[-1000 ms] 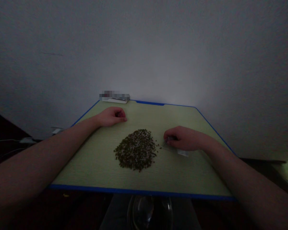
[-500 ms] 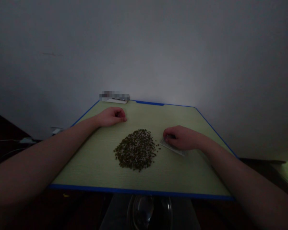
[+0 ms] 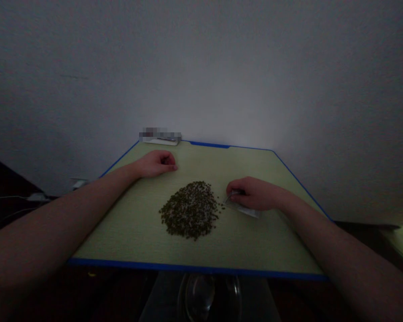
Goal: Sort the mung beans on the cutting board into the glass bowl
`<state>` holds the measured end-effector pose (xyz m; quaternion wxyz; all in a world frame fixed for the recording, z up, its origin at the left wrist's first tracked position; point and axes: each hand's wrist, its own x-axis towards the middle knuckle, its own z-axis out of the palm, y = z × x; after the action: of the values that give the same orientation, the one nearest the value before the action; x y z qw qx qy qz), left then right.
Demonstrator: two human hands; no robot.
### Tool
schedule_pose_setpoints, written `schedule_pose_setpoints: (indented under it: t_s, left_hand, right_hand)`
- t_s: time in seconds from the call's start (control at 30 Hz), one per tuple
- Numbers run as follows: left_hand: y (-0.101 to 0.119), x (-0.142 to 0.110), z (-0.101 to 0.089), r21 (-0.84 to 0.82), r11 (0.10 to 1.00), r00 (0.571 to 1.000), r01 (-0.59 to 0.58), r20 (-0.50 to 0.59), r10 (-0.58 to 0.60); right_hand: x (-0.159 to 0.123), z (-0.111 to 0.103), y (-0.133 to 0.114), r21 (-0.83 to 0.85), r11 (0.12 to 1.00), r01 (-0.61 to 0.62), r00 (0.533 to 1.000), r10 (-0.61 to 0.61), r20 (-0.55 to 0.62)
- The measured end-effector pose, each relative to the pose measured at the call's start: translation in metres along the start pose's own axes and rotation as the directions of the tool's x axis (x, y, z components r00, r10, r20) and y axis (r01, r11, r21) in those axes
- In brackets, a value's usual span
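In the head view a pile of small greenish-brown beans or seeds (image 3: 190,210) lies on the pale table (image 3: 255,243), with a few loose ones at its right side. My left hand (image 3: 157,163) rests on the tabletop beyond the pile, loosely curled, a gap between thumb and fingers and nothing seen in it. To the right of the pile, my right hand (image 3: 250,193) pinches the edge of a small clear plastic bag (image 3: 250,212). The bag lies flat under that hand and is partly covered by it. Whether anything is inside it cannot be made out.
A white box-like object (image 3: 161,142), partly blurred out, stands at the table's far left corner. Below the near blue edge is a clear round glass or plastic vessel (image 3: 208,297). Cables and a white plug (image 3: 37,197) are at the left. A wall rises behind the table.
My right fingers have shifted slightly left, and the bag's near-left edge is lifted and bent up between them. My left hand and the pile stay as they were.
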<state>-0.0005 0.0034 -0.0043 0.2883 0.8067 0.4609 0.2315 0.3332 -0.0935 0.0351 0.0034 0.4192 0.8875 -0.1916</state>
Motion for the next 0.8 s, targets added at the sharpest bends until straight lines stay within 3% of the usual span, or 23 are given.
schedule_pose_setpoints:
  t_s: [0.53, 0.8]
  left_hand:
    - [0.006, -0.002, 0.000, -0.006, 1.000, 0.999, 0.031, -0.008, -0.031]
    - [0.007, -0.002, -0.001, 0.007, 1.000, 1.000, 0.016, -0.001, -0.016]
  right_hand:
    - [-0.001, -0.001, -0.007, 0.007, 0.999, 0.032, 0.999, -0.032, 0.027]
    - [0.000, -0.001, -0.007, -0.068, 0.996, -0.058, 0.996, 0.054, -0.065]
